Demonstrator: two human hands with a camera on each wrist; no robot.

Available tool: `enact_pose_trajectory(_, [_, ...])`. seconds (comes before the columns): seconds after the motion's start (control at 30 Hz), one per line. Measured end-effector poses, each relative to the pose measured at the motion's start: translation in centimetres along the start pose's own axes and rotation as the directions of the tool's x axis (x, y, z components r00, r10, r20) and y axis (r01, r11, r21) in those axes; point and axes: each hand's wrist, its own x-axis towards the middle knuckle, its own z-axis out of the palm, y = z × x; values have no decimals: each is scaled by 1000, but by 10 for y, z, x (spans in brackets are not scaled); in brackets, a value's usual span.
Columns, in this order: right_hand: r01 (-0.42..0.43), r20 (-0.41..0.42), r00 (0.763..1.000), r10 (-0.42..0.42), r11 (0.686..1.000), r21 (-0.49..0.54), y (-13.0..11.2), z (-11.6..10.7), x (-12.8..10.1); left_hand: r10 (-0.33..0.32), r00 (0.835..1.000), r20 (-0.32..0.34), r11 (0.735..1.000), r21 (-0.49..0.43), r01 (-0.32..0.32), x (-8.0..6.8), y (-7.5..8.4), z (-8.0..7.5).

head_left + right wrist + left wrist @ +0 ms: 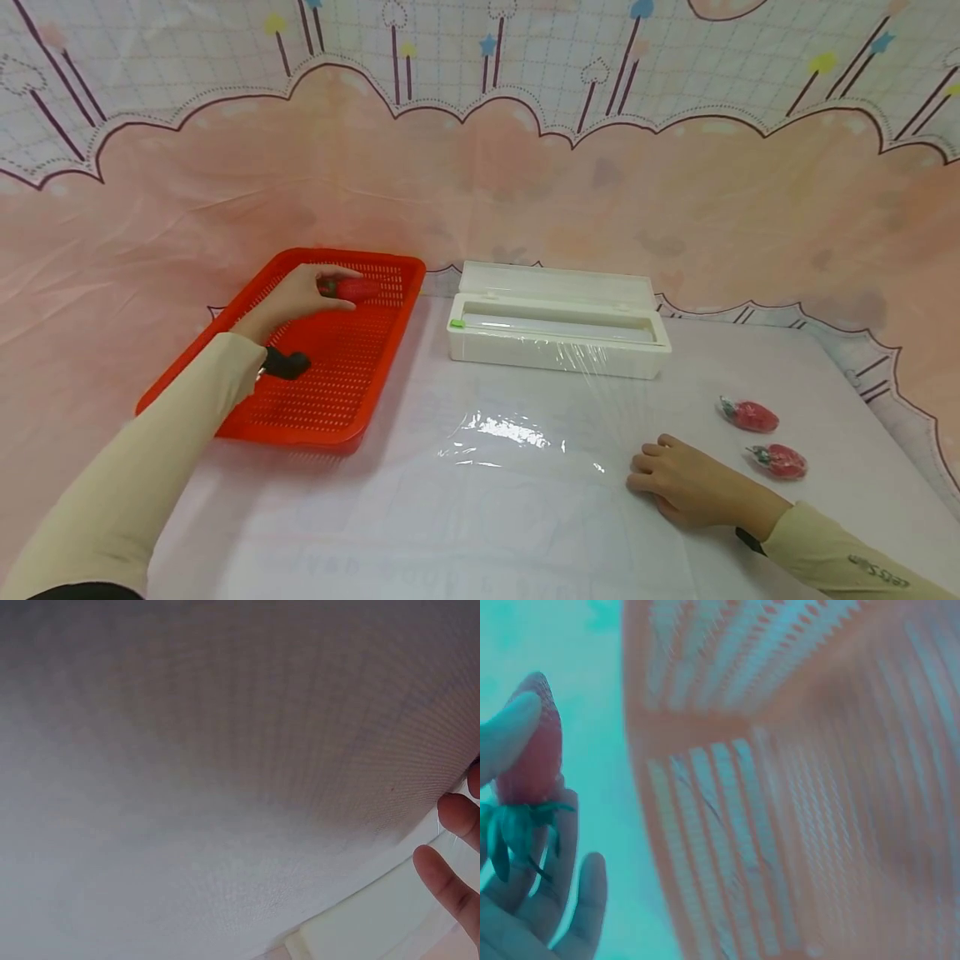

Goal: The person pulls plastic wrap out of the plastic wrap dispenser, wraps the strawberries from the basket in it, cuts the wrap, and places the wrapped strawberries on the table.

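Head view, left of frame: the left hand [296, 298] pinches a red plastic strawberry [352, 289] inside the red perforated plastic basket [247, 417]. Lower right, the right hand [686, 483] rests with fingers loosely curled, holding nothing, on the clear cling film sheet [502, 442].

The red basket [330, 392] is perforated plastic, the white dispenser box [555, 333] smooth plastic, and the film sheet [510, 433] glossy.

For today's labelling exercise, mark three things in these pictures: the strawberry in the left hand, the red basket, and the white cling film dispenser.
strawberry [531, 761], left wrist view, on its red body above the green leaves.
red basket [341, 392], head view, on its bare mesh floor.
cling film dispenser [525, 350], head view, on its front wall.
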Motion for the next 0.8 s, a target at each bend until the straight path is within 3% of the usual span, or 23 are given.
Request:
enact_pose_trajectory(0.23, [3, -19, 1000, -3, 1000, 1, -1, -1, 0, 49, 998, 37, 997, -55, -47, -7, 38, 17])
enact_pose_trajectory(0.43, [10, -34, 999, -11, 1000, -7, 0, 0, 0, 40, 997, 62, 998, -55, -36, -7, 65, 40])
enact_pose_trajectory(0.7, [6, -18, 1000, -6, 1000, -16, 0, 3, 0, 57, 995, 83, 992, -117, -47, -9, 89, 69])
enact_pose_trajectory(0.8, [6, -17, 1000, -7, 1000, -17, 0, 3, 0, 90, 992, 84, 986, -147, -77, -10, 95, 82])
